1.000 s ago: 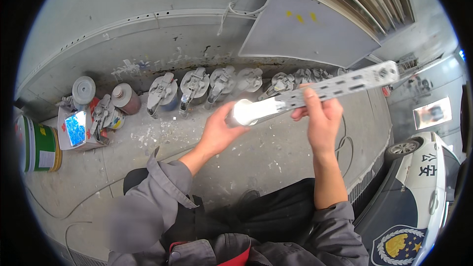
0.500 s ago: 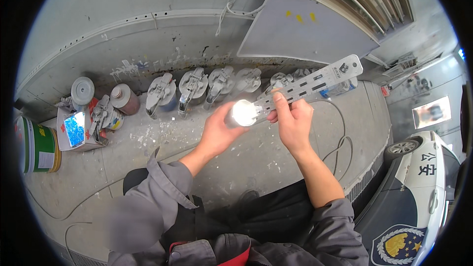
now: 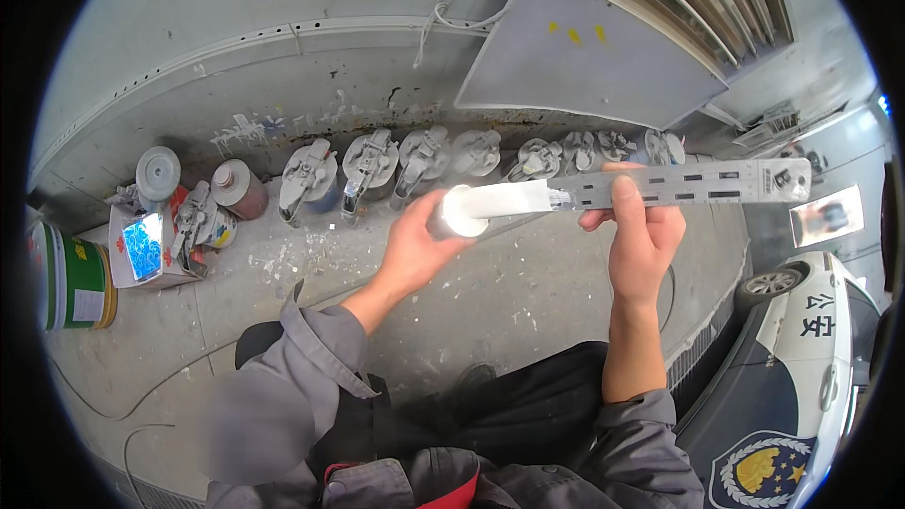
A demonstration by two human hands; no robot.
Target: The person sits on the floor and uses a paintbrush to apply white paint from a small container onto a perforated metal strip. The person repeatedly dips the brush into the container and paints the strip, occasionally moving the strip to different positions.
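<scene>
My left hand (image 3: 407, 250) is wrapped round a small cup (image 3: 444, 223) with white paint inside, above the floor. In my right hand (image 3: 639, 231) is a slotted metal paint stirring stick (image 3: 721, 183), pinched between thumb and fingers. The stick lies nearly level, its far end pointing right. White paint coats its left part, which reaches over the cup's mouth. Whether its tip touches the paint inside, I cannot tell.
Along the wall stand several paint tins (image 3: 370, 165) with stirring lids. At the left are a green bucket (image 3: 85, 287), a carton (image 3: 174, 273) and a blue-patterned packet (image 3: 143, 248). A hose (image 3: 156, 405) crosses the floor. A car (image 3: 801, 339) is parked at the right.
My right hand has moved right, drawing the stirring stick out of the cup and levelling it. Its white-coated part now shows. The left hand and cup have barely moved.
</scene>
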